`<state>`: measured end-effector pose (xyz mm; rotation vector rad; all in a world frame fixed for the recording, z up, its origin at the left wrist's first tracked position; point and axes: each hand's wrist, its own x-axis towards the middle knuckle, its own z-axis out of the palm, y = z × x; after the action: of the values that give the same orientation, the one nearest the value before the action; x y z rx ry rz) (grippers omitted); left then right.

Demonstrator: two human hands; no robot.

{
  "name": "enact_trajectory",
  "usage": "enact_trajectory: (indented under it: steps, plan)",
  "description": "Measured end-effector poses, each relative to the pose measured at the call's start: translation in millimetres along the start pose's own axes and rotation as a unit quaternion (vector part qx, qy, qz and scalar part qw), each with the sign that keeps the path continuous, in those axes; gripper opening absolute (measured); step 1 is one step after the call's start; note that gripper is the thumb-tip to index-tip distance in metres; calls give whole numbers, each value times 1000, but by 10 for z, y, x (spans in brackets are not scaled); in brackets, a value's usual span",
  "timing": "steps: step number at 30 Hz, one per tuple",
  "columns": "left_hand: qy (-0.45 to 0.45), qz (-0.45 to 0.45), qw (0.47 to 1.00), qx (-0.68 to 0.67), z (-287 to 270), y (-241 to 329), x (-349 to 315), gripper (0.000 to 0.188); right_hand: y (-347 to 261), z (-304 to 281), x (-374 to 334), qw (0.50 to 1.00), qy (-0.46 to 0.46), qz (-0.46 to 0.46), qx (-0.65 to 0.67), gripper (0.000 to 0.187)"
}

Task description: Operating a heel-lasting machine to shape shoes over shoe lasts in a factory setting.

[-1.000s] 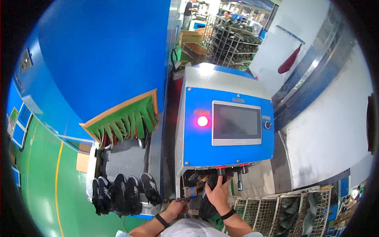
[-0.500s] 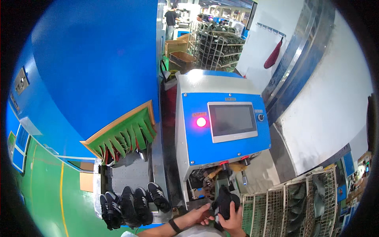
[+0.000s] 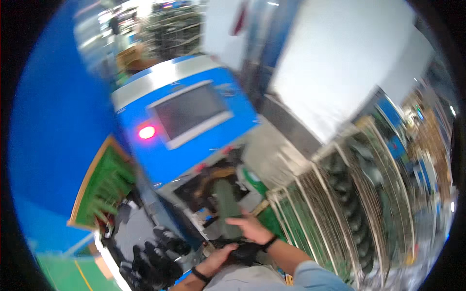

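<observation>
The picture is tilted and blurred. My left hand [image 3: 219,257] grips the lower end of a black shoe [image 3: 244,251] close to my body. My right hand [image 3: 251,228], with a dark wristband, lies across the top of the shoe, fingers stretched to the left. The shoe's greenish sole [image 3: 226,202] points up toward the dark opening [image 3: 204,186] at the bottom of a blue machine [image 3: 194,145].
The machine has a grey screen [image 3: 190,112] and a lit red lamp [image 3: 146,132]. A green strip curtain [image 3: 104,186] hangs at left, above several black shoes [image 3: 155,252] on a belt. Wire racks [image 3: 349,203] filled with shoes stand at right.
The view has swung and tilted toward the right. The shoe has come out from the machine's opening toward my body, held in both hands.
</observation>
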<state>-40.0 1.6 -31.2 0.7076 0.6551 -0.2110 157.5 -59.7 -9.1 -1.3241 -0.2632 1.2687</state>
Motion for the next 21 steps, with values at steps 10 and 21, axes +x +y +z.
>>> enact_trajectory:
  steps: [10, 21]
  plan:
    - [170, 21, 985, 1, 310, -185, 331, 51, -78, -1676, -1620, 943, 37, -90, 319, 65]
    - [123, 12, 951, 283, 1126, 347, 157, 62, -141, -3991, -2510, 623, -83, -268, 730, 43]
